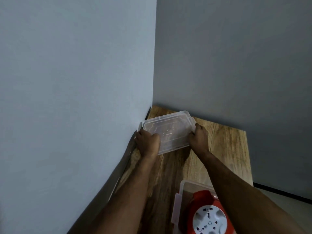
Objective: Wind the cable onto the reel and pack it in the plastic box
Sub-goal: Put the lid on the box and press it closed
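A clear plastic lid [170,130] is held near the far corner of the wooden table [228,149]. My left hand [146,141] grips its left end and my right hand [199,135] grips its right end. Near me at the bottom, the clear plastic box [181,191] stands on the table. Inside it lies the red cable reel [202,200] with its white socket face [209,220] turned up. My right forearm crosses over part of the box and the reel. I cannot see the cable itself.
Grey walls meet in a corner just behind the table, close on the left and at the back. The table's right edge drops to a pale floor [295,208] with a dark skirting strip.
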{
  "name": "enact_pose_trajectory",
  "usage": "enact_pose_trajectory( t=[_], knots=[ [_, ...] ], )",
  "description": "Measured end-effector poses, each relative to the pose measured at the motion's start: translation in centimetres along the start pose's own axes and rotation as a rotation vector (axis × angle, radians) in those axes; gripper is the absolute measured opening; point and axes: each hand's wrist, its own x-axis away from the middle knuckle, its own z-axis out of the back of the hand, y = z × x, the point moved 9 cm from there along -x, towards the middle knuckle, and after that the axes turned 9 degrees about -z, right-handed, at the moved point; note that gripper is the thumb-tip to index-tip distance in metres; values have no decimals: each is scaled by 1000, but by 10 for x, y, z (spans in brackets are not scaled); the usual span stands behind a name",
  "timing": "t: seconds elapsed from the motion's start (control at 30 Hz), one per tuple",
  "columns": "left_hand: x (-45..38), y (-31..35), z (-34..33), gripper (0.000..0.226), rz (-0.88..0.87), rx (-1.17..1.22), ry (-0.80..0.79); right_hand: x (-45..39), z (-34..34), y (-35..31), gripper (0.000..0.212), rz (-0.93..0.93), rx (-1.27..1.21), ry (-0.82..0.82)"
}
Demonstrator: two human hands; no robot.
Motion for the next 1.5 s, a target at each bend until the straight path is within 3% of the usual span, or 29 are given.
enact_pose_trajectory(
  t=[0.47, 0.7, 0.9, 1.0, 1.1, 1.23, 1.33, 1.5],
  knots=[
    [90, 46, 27, 61, -139, 33, -7, 80, 105, -5, 20, 102, -240, 124],
    [129, 56, 32, 44, -233, 64, -17, 117, 134, 27, 32, 32, -240, 121],
    [162, 60, 35, 26, -336, 59, -52, 160, 171, 59, 31, 77, -220, 225],
    [183, 60, 44, 19, -396, 127, -129, 183, 193, 74, 30, 155, -313, 266],
    [202, 61, 53, 21, -478, 163, -227, 194, 203, 93, 35, 160, -370, 198],
    [210, 52, 62, 38, -484, 138, -155, 209, 217, 111, 44, 255, -331, 212],
    [206, 43, 62, 36, -468, 158, -121, 221, 227, 111, 32, 323, -305, 300],
    [211, 45, 66, 24, -556, 24, -26, 226, 234, 106, 31, 277, -371, 386]
  ],
)
